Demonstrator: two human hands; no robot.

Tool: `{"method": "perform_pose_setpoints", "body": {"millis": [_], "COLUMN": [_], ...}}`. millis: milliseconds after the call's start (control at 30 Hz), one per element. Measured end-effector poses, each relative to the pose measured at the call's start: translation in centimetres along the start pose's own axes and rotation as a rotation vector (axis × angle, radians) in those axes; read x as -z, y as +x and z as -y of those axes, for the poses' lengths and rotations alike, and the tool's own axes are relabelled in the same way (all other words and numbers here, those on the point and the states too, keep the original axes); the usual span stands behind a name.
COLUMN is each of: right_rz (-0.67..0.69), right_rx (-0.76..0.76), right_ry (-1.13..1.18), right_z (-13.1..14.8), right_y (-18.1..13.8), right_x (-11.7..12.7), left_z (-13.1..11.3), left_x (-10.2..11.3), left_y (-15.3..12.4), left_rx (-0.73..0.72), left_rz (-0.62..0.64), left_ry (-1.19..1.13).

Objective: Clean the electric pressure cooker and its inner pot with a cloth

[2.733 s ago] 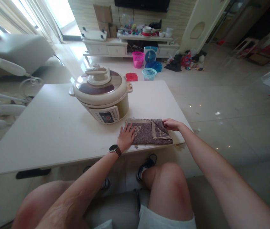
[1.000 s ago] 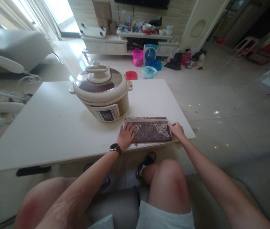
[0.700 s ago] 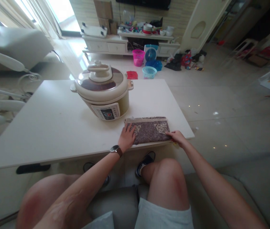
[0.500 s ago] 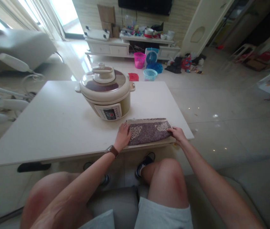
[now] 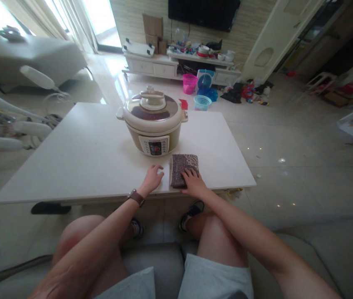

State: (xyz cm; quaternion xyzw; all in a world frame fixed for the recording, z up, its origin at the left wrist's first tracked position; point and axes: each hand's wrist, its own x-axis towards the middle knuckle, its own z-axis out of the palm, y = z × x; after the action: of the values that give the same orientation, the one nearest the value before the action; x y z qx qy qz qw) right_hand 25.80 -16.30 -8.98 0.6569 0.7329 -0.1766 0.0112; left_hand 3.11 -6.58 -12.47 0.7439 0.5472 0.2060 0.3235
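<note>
A brown patterned cloth point(image 5: 177, 166), folded into a small thick rectangle, lies near the front edge of the white table point(image 5: 70, 166). My right hand point(image 5: 193, 181) rests flat on its right part, fingers spread over the top. Left of the cloth, my left hand point(image 5: 152, 179) is apart from it, just over the tabletop, fingers loosely bent and holding nothing. Behind both hands stands a beige electric pressure cooker point(image 5: 153, 124) with its lid on and its control panel facing me.
White chair parts point(image 5: 36, 77) stand beside the table's left end. Across the room are a low TV cabinet point(image 5: 151, 66) with clutter, a pink basket point(image 5: 189, 84), a light blue basket point(image 5: 202, 102) and bags point(image 5: 234, 93) on the floor.
The cloth's right half has been folded over to the left, making it about half as wide. My right hand moved left onto it; my left hand let go and drew away left.
</note>
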Motion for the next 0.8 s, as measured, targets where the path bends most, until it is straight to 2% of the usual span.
{"method": "perform_pose_setpoints", "body": {"millis": [233, 333, 433, 533, 633, 667, 733, 800], "right_rz": [0.099, 0.092, 0.091, 0.121, 0.086, 0.063, 0.012, -0.043], "right_rx": [0.069, 0.070, 0.076, 0.079, 0.031, 0.010, -0.015, -0.006], "right_ry": [-0.235, -0.288, -0.305, -0.303, -0.209, -0.160, -0.063, 0.012], "right_z": [-1.3, -0.9, -0.1, 1.2, 3.4, 4.3, 6.6, 9.0], "right_y": [-0.7, -1.4, -2.1, -2.9, -3.8, -4.1, -4.8, -5.4], "right_x": [-0.8, -1.3, -1.3, -0.6, 0.6, 1.0, 1.6, 2.1], "left_z": [-0.8, -1.5, -1.9, -2.0, -2.8, -3.4, -4.8, -6.3], "left_x": [-0.1, -0.2, -0.2, -0.2, -0.5, -0.7, -0.9, -0.9], "left_y": [-1.3, -2.3, -4.1, -6.6, -9.0, -9.5, -10.1, -10.0], "left_rx": [0.049, 0.210, 0.417, 0.544, 0.677, 0.678, 0.606, 0.550], "left_rz": [0.034, 0.099, 0.195, 0.341, 0.570, 0.599, 0.536, 0.349], "left_ry": [-0.138, -0.310, -0.445, -0.559, -0.914, -1.062, -1.323, -1.491]}}
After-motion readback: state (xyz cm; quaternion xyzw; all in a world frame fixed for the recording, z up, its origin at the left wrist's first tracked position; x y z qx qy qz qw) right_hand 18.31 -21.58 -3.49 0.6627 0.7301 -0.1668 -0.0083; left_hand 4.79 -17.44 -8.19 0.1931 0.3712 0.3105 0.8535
